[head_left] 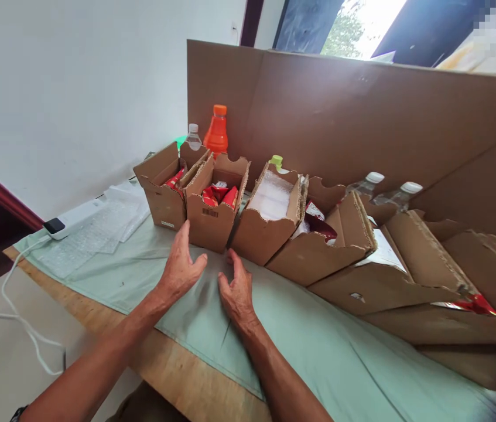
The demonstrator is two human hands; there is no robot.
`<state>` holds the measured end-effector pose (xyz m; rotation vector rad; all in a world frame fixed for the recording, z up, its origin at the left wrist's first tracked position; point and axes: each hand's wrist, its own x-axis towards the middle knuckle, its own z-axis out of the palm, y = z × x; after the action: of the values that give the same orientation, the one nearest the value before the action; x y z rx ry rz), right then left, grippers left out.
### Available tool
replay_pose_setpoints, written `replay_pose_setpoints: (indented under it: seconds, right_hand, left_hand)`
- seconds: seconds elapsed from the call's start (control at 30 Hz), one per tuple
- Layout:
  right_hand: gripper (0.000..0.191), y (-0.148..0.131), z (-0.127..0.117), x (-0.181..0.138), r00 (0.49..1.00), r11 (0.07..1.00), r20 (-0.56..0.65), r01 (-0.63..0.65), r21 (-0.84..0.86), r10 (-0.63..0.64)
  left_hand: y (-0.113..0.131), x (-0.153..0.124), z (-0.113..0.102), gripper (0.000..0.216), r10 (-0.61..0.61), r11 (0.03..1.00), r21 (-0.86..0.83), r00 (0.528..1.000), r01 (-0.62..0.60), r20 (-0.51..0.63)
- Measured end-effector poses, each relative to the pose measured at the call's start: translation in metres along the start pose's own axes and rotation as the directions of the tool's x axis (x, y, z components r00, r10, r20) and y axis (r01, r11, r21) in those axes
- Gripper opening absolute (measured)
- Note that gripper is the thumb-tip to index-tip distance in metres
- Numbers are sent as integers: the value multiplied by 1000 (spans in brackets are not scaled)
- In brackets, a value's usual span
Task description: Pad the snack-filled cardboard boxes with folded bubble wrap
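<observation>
My left hand [181, 266] and my right hand [236, 290] hover just above the pale green cloth [300, 346], fingers apart, holding nothing. Both reach toward the second cardboard box [213, 217], which holds red snack packets [219, 194]; my left fingertips nearly touch its front. A first box [162, 199] to its left also holds red packets. A third box [267, 225] to the right holds white bubble wrap [273, 196]. More open boxes [318, 252] lie tilted in a row toward the right.
A tall cardboard sheet [362, 117] stands behind the boxes. An orange bottle [216, 130] and clear bottles [193, 137] stand at the back. Bubble wrap sheets [98, 225] and a white power strip [69, 220] with its cord lie left. The wooden table edge [177, 375] runs near me.
</observation>
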<state>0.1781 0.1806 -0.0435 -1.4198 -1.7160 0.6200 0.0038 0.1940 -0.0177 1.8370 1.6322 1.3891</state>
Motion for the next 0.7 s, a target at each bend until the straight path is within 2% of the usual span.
replay_pose_setpoints:
  seconds: [0.17, 0.3, 0.4, 0.47, 0.57, 0.63, 0.7]
  right_hand:
    - [87, -6, 2, 2, 995, 997, 87, 61, -46, -57]
    - [87, -7, 3, 3, 992, 996, 109, 67, -66, -59]
    - [80, -5, 1, 3, 994, 996, 95, 67, -61, -61]
    - [68, -5, -5, 2, 995, 996, 77, 73, -49, -69]
    - [48, -16, -16, 2, 994, 996, 56, 92, -22, -90]
    - [44, -35, -21, 6, 992, 994, 54, 113, 1, -113]
    - [48, -65, -21, 15, 983, 987, 92, 157, 24, -158]
  left_hand:
    - [0, 20, 12, 87, 15, 999, -30, 999, -16, -28]
    - [-1, 29, 17, 87, 18, 999, -33, 1000, -18, -12]
    - [4, 24, 12, 86, 25, 1000, -15, 999, -24, 27]
    - [9, 10, 2, 83, 39, 999, 2, 997, -39, 62]
    - [9, -26, -25, 68, 47, 998, 33, 994, -50, 101]
    - [3, -55, -45, 56, 39, 996, 78, 994, -48, 104]
    - [-7, -81, -61, 47, 54, 983, 169, 994, -70, 100]
